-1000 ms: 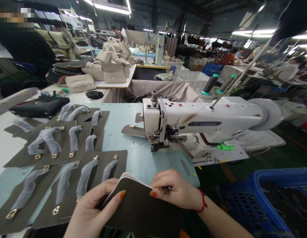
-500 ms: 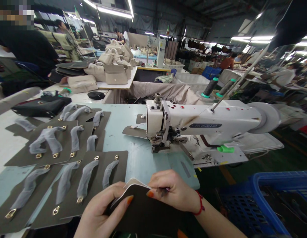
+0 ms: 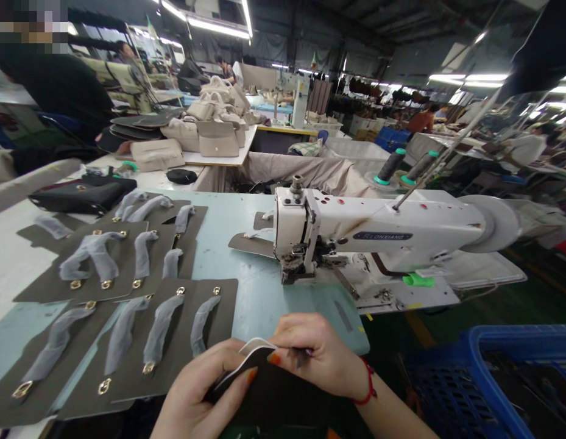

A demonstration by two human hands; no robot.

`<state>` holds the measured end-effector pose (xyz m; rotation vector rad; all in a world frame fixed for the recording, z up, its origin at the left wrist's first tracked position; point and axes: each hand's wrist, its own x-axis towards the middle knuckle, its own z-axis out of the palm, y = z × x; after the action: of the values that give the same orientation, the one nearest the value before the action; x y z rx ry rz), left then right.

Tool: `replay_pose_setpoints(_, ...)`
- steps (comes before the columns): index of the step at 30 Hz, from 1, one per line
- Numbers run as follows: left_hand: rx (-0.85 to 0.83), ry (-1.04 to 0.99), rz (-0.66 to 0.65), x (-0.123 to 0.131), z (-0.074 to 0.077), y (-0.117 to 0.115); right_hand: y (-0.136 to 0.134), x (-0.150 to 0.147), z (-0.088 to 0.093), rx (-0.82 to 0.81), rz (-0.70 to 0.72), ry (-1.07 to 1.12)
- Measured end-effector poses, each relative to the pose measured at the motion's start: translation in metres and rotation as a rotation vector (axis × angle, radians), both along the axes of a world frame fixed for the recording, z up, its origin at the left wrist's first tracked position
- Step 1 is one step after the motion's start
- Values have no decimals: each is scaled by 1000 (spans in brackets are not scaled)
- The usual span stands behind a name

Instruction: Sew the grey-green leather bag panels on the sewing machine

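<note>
A dark panel with a pale layer along its top edge [image 3: 283,390] is held low in front of me. My left hand [image 3: 209,384] pinches its left edge between thumb and fingers. My right hand [image 3: 314,350] grips the top edge near the corner, and a small dark pointed tool [image 3: 301,356] shows between its fingers. Ahead stands a white sewing machine [image 3: 378,222] on a pale blue table [image 3: 259,299]. Left of my hands lie several grey-brown panels [image 3: 173,360] bearing wrapped straps with gold-coloured rings.
A blue crate [image 3: 493,341] with dark pieces stands at the lower right. Beige bags [image 3: 219,140] are piled on a table behind. Thread cones [image 3: 390,166] rise behind the machine. A person in black [image 3: 54,79] is at the upper left.
The view has shifted slightly. Both hands keep their hold on the panel, and the left thumb has moved a little along it, closer to the right hand.
</note>
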<state>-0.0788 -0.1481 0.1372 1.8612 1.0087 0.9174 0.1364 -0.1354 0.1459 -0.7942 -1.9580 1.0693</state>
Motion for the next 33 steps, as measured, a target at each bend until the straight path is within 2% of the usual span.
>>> replay_pose_setpoints(13, 29, -32, -38, 7, 2, 0, -1, -6, 6, -30, -20, 46)
replay_pose_setpoints(21, 162, -21, -107, 9, 0, -1, -3, -9, 5, -29, -77, 44)
replay_pose_setpoints(33, 92, -30, -57, 21, -12, -4, -5, -8, -3, 19, -154, -36)
